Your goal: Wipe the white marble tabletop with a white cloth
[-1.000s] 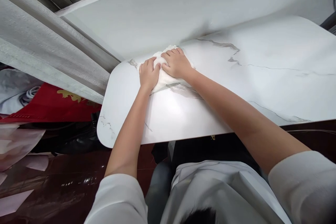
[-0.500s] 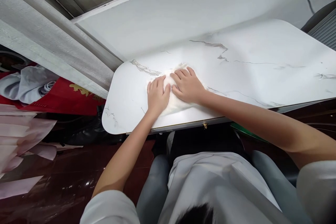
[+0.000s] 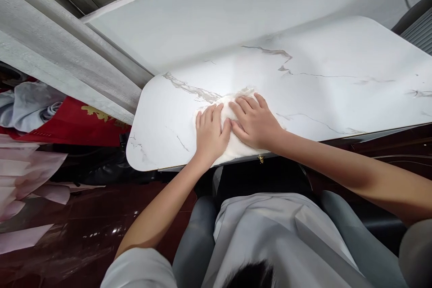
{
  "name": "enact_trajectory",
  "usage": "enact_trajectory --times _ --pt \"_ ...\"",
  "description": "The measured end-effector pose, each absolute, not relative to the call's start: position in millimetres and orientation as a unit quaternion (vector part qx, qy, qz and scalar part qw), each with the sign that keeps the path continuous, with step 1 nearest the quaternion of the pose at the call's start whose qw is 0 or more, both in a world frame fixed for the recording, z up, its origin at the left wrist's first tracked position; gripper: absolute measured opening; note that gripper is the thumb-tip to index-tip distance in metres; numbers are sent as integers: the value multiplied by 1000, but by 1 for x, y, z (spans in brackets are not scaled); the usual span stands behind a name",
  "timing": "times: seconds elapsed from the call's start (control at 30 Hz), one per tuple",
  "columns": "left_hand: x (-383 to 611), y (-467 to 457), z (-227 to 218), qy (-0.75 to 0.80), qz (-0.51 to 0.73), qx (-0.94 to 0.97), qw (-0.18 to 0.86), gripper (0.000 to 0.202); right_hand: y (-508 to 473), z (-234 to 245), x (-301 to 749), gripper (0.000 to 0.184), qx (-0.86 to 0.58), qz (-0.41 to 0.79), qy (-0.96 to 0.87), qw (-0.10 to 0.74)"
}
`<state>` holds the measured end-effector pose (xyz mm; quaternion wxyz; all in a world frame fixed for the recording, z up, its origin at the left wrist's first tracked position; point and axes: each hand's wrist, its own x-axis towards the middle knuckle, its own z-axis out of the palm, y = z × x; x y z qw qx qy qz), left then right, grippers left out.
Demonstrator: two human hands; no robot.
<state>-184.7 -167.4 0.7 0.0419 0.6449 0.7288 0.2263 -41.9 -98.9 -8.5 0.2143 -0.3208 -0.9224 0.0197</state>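
Note:
A white, fluffy cloth (image 3: 232,149) lies on the white marble-patterned tabletop (image 3: 330,54), close to the front edge. My left hand (image 3: 211,134) rests flat on the cloth's left part, fingers stretched forward and slightly apart. On its right part lies my right hand (image 3: 257,122), palm down, with its fingers spread. The two thumbs point toward each other and nearly meet. Both hands press the cloth from above and cover much of it. Its far edge shows beyond my fingertips and its near edge reaches the table's front rim.
A small gold-coloured knob (image 3: 261,159) sticks out below the table's front edge. A pale wall panel (image 3: 216,13) stands behind the table, and a grey post (image 3: 74,58) at its left. On the left are a red bag (image 3: 72,121) and pink sheets (image 3: 30,171).
Both hands, with the cloth under them, have slid to the right and toward the table's front edge. The view has shifted slightly.

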Motion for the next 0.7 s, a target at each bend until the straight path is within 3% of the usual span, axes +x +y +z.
enact_trajectory --times 0.7 --pt "-245 -34 -8 715 286 636 40 30 25 -12 -103 44 -361 36 -910 199"
